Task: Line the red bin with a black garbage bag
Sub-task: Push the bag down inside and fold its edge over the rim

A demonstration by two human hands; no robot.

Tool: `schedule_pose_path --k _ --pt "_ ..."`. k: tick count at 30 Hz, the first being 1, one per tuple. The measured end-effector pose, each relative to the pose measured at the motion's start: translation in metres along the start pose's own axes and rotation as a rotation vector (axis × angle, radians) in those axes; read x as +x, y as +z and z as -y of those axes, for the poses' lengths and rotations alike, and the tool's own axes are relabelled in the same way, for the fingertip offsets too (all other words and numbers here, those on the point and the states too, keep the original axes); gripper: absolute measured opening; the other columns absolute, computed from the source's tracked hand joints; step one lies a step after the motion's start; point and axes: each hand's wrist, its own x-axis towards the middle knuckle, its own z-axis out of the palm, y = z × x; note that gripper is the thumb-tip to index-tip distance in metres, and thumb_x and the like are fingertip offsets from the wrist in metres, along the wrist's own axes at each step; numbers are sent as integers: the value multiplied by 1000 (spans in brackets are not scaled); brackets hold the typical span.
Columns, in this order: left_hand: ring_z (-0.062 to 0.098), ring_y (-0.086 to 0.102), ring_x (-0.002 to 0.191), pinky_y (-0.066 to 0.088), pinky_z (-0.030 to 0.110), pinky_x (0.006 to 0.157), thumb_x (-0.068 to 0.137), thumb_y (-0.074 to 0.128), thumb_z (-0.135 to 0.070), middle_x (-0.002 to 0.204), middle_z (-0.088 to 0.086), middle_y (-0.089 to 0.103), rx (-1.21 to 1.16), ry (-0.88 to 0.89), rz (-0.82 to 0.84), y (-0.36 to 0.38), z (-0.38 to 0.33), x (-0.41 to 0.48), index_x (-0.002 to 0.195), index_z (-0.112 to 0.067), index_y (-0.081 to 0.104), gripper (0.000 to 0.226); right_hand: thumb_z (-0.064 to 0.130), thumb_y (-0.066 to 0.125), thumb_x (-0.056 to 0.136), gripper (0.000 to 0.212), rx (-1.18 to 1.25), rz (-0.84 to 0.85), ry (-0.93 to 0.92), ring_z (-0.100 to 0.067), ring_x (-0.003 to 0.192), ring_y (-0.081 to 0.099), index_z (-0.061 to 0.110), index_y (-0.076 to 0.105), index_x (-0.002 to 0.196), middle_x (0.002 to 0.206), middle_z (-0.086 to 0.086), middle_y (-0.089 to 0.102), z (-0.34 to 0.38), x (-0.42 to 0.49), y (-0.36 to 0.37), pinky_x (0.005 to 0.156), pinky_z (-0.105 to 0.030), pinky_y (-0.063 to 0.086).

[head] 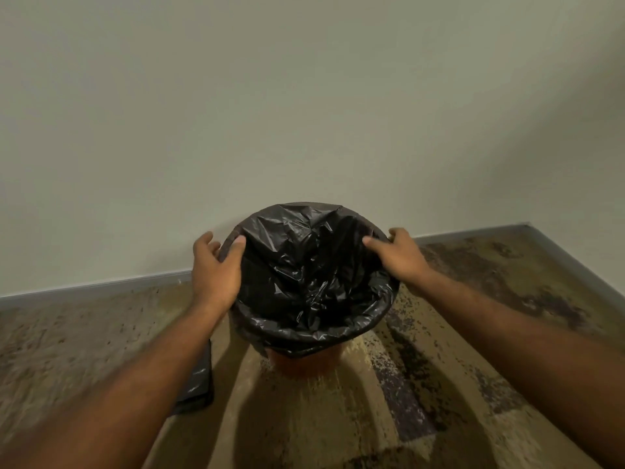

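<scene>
The red bin (297, 363) stood upright on the patterned carpet (439, 384), its long axis vertical and its mouth facing straight up, set close against the pale wall (304, 96). Only a band of red showed, low on the near side; the rest was hidden under plastic. The black garbage bag (304, 272) sat inside it, crumpled and glossy, sagging down into the hollow, with nothing else to be seen in there. Its edge was folded out over the rim and hung down the near wall in a wrinkled cuff.

The left hand (214, 269) was on the left side of the rim, thumb hooked inside on the plastic, fingers curled round the outside: a grip on bag and rim together. The right hand (397, 253) was on the right side, thumb stretched along the inner edge, fingers over the outside, pressed onto the folded plastic.

On the carpet just left of the bin, partly behind the left forearm, lay a flat dark packet (198, 377), blurred, looking like folded black plastic.
</scene>
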Motion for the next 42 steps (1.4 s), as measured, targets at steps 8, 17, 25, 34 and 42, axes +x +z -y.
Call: schedule_pose_path --k 8,17,25,34,42 --pt "33 60 120 47 56 105 97 56 -36 130 20 62 -523 -186 -20 11 10 -31 138 -10 51 49 15 57 98 32 521 -80 54 -20 102 65 8 53 129 113 -6 64 -28 -43 15 84 -32 57" --pt "-11 57 96 46 16 86 102 32 -52 109 -17 54 -494 18 -176 9 19 -59 109 -40 49 22 48 34 104 56 339 -237 -122 -14 123 50 14 37 149 141 -5 51 -46 -72 19 104 -30 42" --pt "3 52 125 45 26 100 91 54 -41 144 -4 48 -368 141 -71 24 38 -91 156 -21 19 76 69 56 80 87 499 -103 -162 -17 138 46 41 18 153 155 6 38 -49 -103 48 107 -50 47" --pt "20 46 135 42 39 105 96 48 -55 155 4 40 -218 -36 -129 12 29 -83 156 -25 24 71 68 58 81 89 344 -207 -27 -20 130 48 24 29 153 153 -6 39 -40 -99 24 107 -46 45" --pt "23 68 74 56 36 64 97 55 -44 78 0 69 168 -68 101 -22 6 -53 84 -30 62 20 46 63 91 56 0 16 86 -24 111 64 16 51 137 128 -4 63 -13 -82 -16 96 -50 54"
